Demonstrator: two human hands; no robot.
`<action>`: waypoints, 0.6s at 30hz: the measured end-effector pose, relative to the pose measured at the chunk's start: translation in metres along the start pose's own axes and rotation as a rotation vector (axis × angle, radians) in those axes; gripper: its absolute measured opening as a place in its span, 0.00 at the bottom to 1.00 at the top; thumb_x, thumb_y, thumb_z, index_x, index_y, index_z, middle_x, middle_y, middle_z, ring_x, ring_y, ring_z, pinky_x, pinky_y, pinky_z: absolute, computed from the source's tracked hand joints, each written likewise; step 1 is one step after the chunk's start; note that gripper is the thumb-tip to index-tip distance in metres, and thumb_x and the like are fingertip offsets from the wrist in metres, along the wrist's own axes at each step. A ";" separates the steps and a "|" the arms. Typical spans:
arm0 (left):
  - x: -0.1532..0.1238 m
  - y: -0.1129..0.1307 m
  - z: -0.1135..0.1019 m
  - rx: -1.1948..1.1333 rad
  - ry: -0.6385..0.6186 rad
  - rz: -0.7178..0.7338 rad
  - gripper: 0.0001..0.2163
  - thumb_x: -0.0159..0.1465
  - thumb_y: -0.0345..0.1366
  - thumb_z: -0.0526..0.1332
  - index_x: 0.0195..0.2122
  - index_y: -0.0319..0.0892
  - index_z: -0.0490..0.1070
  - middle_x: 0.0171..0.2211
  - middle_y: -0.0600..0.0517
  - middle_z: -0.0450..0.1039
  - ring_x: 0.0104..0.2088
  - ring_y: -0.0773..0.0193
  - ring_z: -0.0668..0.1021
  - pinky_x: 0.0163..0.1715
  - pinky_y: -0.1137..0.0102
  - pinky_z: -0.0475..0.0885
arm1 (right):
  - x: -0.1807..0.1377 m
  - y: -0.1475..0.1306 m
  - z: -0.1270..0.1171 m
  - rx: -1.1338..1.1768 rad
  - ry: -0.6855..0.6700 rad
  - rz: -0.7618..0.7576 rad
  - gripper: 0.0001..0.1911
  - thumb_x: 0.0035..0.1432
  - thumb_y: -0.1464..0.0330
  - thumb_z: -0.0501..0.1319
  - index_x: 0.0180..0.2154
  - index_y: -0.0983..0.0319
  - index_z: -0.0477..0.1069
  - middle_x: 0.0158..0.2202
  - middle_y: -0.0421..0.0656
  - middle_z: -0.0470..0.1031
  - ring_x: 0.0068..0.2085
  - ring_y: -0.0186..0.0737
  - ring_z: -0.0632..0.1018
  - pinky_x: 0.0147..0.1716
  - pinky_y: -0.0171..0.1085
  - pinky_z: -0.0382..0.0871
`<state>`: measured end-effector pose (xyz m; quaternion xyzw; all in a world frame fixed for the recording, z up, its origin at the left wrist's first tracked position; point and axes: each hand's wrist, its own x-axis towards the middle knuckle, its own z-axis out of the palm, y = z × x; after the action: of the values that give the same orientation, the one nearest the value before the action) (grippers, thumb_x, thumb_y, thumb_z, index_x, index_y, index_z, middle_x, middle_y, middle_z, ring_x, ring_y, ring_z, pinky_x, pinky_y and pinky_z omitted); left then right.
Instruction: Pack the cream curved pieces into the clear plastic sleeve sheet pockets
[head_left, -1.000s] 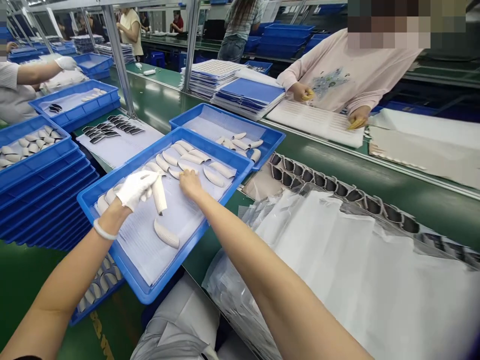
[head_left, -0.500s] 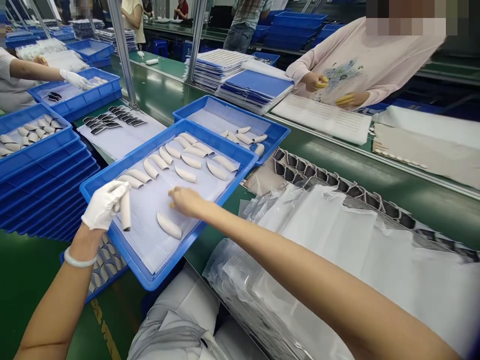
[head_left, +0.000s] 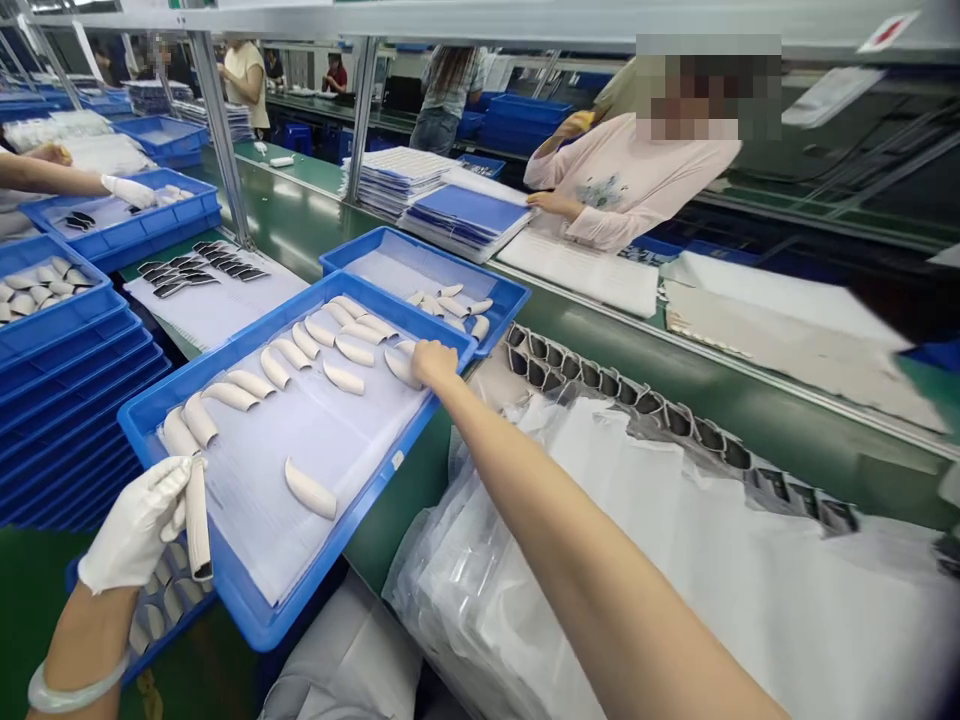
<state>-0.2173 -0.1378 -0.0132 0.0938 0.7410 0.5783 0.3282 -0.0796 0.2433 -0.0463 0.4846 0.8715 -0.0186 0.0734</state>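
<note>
- Green bench (head_left: pixel 652 358): glossy top; metal rail (head_left: pixel 735 368) runs lengthwise.
- Near blue tray (head_left: pixel 352 527): 1, angled, near corner projecting past the bench edge.
- Second blue tray (head_left: pixel 433 255): 1, directly behind, partly hidden by the first.
- White paper (head_left: pixel 259 305): left of the trays, bearing dark pieces (head_left: pixel 176 277).
- Clear-wrapped white stack (head_left: pixel 727 545): right of the near tray, at the bench edge.
- Dark cupped pieces (head_left: pixel 649 402): lined along the stack's far side; direct bench contact cannot be confirmed.
- Beyond the rail: 2 adjoining sheet stacks, 1 white-topped (head_left: pixel 405 170), 1 blue-topped (head_left: pixel 466 214); beige sheet (head_left: pixel 787 335) farther right.
</note>
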 end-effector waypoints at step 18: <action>-0.012 0.029 0.094 -0.225 -0.354 0.101 0.19 0.58 0.48 0.64 0.41 0.35 0.74 0.12 0.58 0.63 0.13 0.74 0.62 0.15 0.77 0.58 | -0.112 -0.014 -0.070 0.730 -0.200 -0.120 0.12 0.63 0.70 0.56 0.48 0.66 0.65 0.43 0.48 0.78 0.39 0.37 0.80 0.40 0.36 0.76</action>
<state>-0.1591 -0.0600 0.0074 0.1937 0.5969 0.6476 0.4322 -0.0409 0.1485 0.0386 0.4228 0.8228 -0.3791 -0.0207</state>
